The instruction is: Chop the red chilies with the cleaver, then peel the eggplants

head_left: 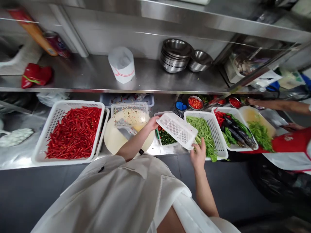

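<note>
Between my hands is a small white plastic basket (178,130) with a perforated bottom, held tilted. My left hand (152,123) grips its upper left end. At its lower right corner, my right hand (198,154) pinches the rim, some fingers raised. Beneath the basket sits a tray of chopped green and red chillies (167,137), partly hidden. Left of it, a round cutting board (111,139) carries a cleaver (127,132) and a clear plastic container (131,114) speckled with chilli bits. A white basket of green beans or peppers (202,129) stands by my right hand.
A large white basket of red chillies (74,132) is at left. Right stands a basket with eggplants (234,129). Steel bowls (175,55) and a paper hat (121,64) sit on the shelf. A co-worker's arm (279,105) reaches in from the right.
</note>
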The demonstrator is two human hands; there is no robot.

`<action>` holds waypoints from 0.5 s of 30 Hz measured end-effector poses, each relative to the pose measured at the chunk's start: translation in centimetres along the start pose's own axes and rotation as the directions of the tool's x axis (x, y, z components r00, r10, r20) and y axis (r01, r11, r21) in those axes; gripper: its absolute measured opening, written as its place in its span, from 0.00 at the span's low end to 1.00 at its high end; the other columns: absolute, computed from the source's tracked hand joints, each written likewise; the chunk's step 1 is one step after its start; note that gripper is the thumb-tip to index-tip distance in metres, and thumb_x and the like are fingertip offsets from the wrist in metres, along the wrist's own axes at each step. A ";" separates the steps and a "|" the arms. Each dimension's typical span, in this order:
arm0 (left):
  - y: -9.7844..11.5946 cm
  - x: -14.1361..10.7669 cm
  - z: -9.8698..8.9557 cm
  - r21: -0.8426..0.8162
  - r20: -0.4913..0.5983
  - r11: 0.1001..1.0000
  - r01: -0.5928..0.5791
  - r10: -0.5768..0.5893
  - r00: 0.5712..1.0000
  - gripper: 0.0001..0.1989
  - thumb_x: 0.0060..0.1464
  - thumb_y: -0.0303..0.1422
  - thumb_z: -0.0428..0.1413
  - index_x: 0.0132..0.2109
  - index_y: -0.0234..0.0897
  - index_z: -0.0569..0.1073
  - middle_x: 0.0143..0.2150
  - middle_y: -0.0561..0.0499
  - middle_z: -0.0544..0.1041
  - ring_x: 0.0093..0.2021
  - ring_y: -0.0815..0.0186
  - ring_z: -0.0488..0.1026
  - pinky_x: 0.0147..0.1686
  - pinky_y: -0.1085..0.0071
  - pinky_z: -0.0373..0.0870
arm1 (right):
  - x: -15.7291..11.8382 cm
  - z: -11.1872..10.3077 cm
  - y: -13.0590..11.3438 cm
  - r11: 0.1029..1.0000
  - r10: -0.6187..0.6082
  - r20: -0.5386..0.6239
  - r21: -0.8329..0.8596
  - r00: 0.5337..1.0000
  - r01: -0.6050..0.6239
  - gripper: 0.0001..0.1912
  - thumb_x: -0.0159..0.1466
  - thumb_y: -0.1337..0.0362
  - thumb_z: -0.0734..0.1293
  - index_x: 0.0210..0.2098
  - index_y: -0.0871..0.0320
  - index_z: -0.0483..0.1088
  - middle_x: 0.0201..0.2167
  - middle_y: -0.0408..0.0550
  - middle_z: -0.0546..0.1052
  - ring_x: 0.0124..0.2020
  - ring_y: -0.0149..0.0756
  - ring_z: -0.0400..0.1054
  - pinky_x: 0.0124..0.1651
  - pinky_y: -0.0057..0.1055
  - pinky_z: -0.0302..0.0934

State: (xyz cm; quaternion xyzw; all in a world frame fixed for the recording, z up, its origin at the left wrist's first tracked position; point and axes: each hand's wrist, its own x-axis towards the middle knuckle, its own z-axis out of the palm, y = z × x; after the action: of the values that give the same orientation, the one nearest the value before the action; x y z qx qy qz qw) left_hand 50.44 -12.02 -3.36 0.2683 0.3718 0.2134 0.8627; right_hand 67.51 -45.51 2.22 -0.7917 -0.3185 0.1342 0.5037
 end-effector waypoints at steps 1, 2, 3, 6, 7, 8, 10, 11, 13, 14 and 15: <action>-0.3 -0.3 0.1 -0.010 0.006 1.000 -0.003 0.003 1.000 0.17 0.59 0.31 0.58 0.53 0.30 0.81 0.45 0.38 0.87 0.51 0.53 0.85 0.62 0.56 0.79 | -0.4 0.0 1.3 0.994 0.038 -0.076 0.108 0.996 -0.030 0.13 0.57 0.59 0.77 0.41 0.47 0.77 0.73 0.47 0.70 0.78 0.51 0.61 0.64 0.55 0.75; -0.6 -0.5 0.3 -0.030 0.020 1.000 -0.008 0.009 1.000 0.19 0.55 0.29 0.59 0.53 0.30 0.82 0.44 0.38 0.87 0.49 0.54 0.85 0.60 0.57 0.80 | -0.6 0.0 2.6 0.969 0.109 -0.125 0.235 0.986 -0.077 0.16 0.57 0.58 0.77 0.44 0.47 0.76 0.68 0.48 0.75 0.73 0.52 0.69 0.60 0.57 0.77; -0.7 -0.6 0.5 -0.058 0.036 0.998 -0.017 0.020 0.999 0.21 0.52 0.27 0.59 0.54 0.31 0.82 0.45 0.39 0.87 0.48 0.55 0.86 0.58 0.58 0.81 | -0.6 0.1 3.9 0.921 0.203 -0.124 0.360 0.971 -0.146 0.18 0.57 0.58 0.77 0.47 0.45 0.76 0.61 0.47 0.79 0.65 0.51 0.77 0.56 0.58 0.79; -1.1 -1.1 1.2 -0.153 0.044 0.986 -0.063 0.070 0.997 0.25 0.49 0.22 0.59 0.55 0.32 0.82 0.47 0.41 0.87 0.44 0.58 0.85 0.53 0.62 0.81 | 0.5 1.0 6.8 0.724 0.468 0.070 0.541 0.881 -0.428 0.11 0.61 0.56 0.74 0.43 0.42 0.75 0.42 0.43 0.84 0.42 0.47 0.85 0.46 0.50 0.83; -1.2 -1.3 1.4 -0.175 0.032 0.981 -0.079 0.086 0.996 0.25 0.48 0.21 0.59 0.55 0.32 0.83 0.48 0.41 0.87 0.43 0.59 0.85 0.51 0.63 0.81 | 1.3 1.4 7.4 0.667 0.534 0.133 0.540 0.835 -0.513 0.08 0.61 0.57 0.72 0.41 0.43 0.75 0.39 0.44 0.84 0.37 0.46 0.85 0.41 0.45 0.83; -1.2 -1.5 1.6 -0.183 0.028 0.979 -0.089 0.096 0.995 0.25 0.48 0.20 0.60 0.55 0.31 0.83 0.49 0.41 0.87 0.42 0.60 0.84 0.51 0.64 0.80 | 2.3 1.9 7.7 0.615 0.591 0.175 0.534 0.787 -0.580 0.06 0.61 0.58 0.70 0.39 0.46 0.75 0.37 0.46 0.84 0.33 0.45 0.84 0.36 0.40 0.81; -1.2 -2.3 1.8 -0.163 0.039 0.982 -0.095 0.103 0.994 0.26 0.50 0.18 0.60 0.57 0.32 0.83 0.50 0.41 0.87 0.41 0.63 0.83 0.50 0.66 0.78 | 4.9 3.0 7.8 0.519 0.674 0.199 0.558 0.712 -0.647 0.08 0.61 0.63 0.67 0.39 0.51 0.76 0.37 0.49 0.85 0.31 0.43 0.83 0.31 0.33 0.78; -1.1 -2.8 1.6 -0.150 0.048 0.984 -0.095 0.103 0.994 0.25 0.52 0.18 0.61 0.58 0.32 0.83 0.51 0.41 0.87 0.41 0.64 0.82 0.49 0.66 0.77 | 6.3 3.5 7.6 0.475 0.697 0.203 0.589 0.688 -0.654 0.11 0.60 0.65 0.66 0.41 0.53 0.77 0.39 0.50 0.86 0.32 0.43 0.83 0.31 0.32 0.77; -0.6 -4.1 0.6 -0.110 0.052 0.989 -0.102 0.108 0.993 0.21 0.57 0.22 0.62 0.57 0.34 0.84 0.51 0.41 0.87 0.41 0.64 0.81 0.47 0.67 0.76 | 9.4 4.6 6.9 0.409 0.710 0.216 0.648 0.670 -0.642 0.15 0.61 0.68 0.63 0.43 0.54 0.78 0.42 0.50 0.87 0.36 0.42 0.84 0.35 0.33 0.78; -0.3 -5.0 -0.3 -0.084 0.034 0.990 -0.116 0.120 0.992 0.17 0.59 0.25 0.64 0.56 0.35 0.84 0.51 0.40 0.87 0.42 0.63 0.81 0.46 0.66 0.76 | 11.0 5.2 6.4 0.390 0.707 0.225 0.668 0.671 -0.634 0.16 0.62 0.69 0.62 0.44 0.54 0.79 0.43 0.49 0.87 0.37 0.41 0.84 0.36 0.35 0.79; 0.1 -6.1 -1.5 -0.050 0.003 0.989 -0.137 0.137 0.991 0.15 0.61 0.29 0.65 0.54 0.35 0.85 0.51 0.40 0.86 0.43 0.62 0.81 0.46 0.65 0.75 | 12.7 6.0 5.8 0.373 0.699 0.242 0.680 0.673 -0.632 0.17 0.63 0.69 0.61 0.44 0.54 0.80 0.44 0.49 0.87 0.38 0.42 0.84 0.38 0.37 0.79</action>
State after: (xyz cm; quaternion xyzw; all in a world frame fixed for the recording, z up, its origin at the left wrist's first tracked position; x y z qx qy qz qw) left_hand 45.46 -14.99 -0.98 0.2724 0.3444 0.2804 0.8536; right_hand 76.09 -34.80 -4.32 -0.5926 0.1292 0.4033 0.6851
